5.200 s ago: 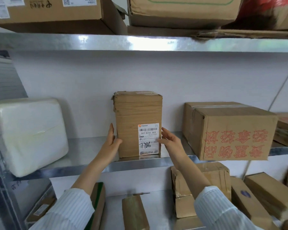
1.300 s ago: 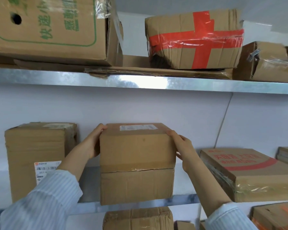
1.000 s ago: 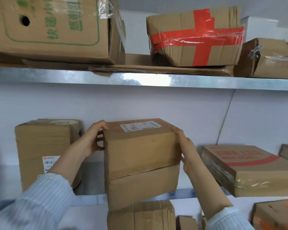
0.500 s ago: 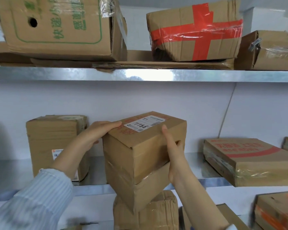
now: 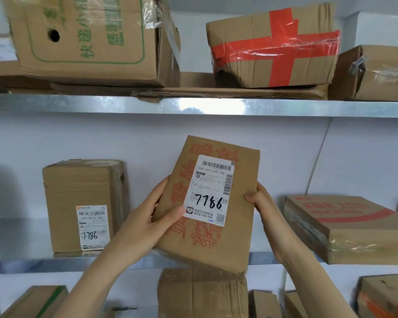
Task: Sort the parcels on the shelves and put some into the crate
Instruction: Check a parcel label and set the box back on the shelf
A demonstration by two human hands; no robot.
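I hold a brown cardboard parcel (image 5: pixel 216 237) with red printed characters and a white label marked 7786, tilted with its labelled face toward me, in front of the middle shelf (image 5: pixel 32 260). My left hand (image 5: pixel 152 216) grips its left edge, thumb across the front. Gripping the right edge is my right hand (image 5: pixel 260 203). A second parcel (image 5: pixel 78 193) with a 7786 label stands upright on the shelf to the left. No crate is in view.
A flat taped box (image 5: pixel 354 230) lies on the middle shelf at right. The top shelf (image 5: pixel 216 106) carries a green-printed carton (image 5: pixel 90 37), a red-taped box (image 5: pixel 274 44) and another carton (image 5: pixel 372 74). More boxes sit below, one (image 5: pixel 202 294) right under the held parcel.
I lifted the parcel off the middle shelf and turned it over, so its labelled top now faces me. My left hand shifted from its top to its left edge.
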